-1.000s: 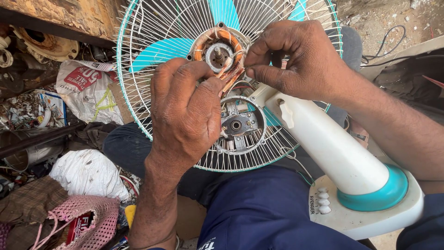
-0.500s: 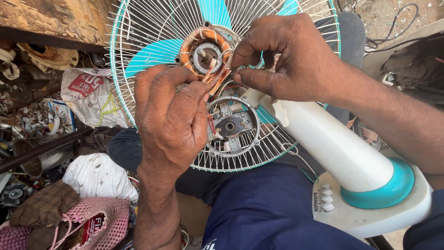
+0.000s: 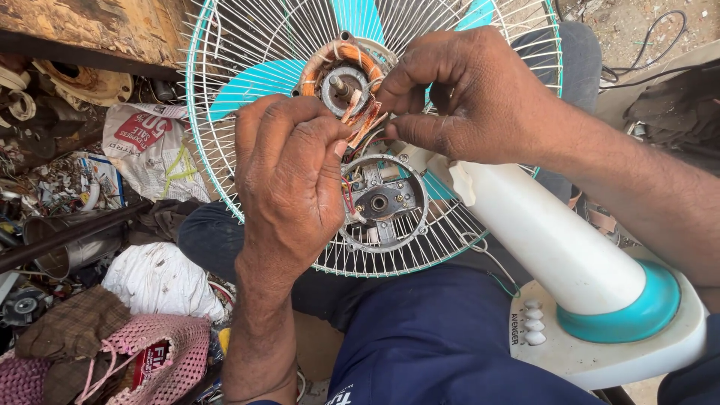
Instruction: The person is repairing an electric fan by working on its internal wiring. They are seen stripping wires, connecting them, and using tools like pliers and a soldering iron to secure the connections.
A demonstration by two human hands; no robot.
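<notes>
Both hands pinch the copper coil (image 3: pixel 358 120): left hand (image 3: pixel 289 176) from below, right hand (image 3: pixel 469 94) beside, just above the motor housing (image 3: pixel 384 202).

White printed sack (image 3: pixel 154 150) left of fan; red packet (image 3: pixel 150 364) in pink bag.

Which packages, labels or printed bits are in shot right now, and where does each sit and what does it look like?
Crumpled plastic bag: left of the fan guard, white with red print.
Small packet: inside the pink mesh basket, bottom left, red with white lettering.
Fan base: bottom right, white, with a short dark printed label beside its buttons.
</notes>
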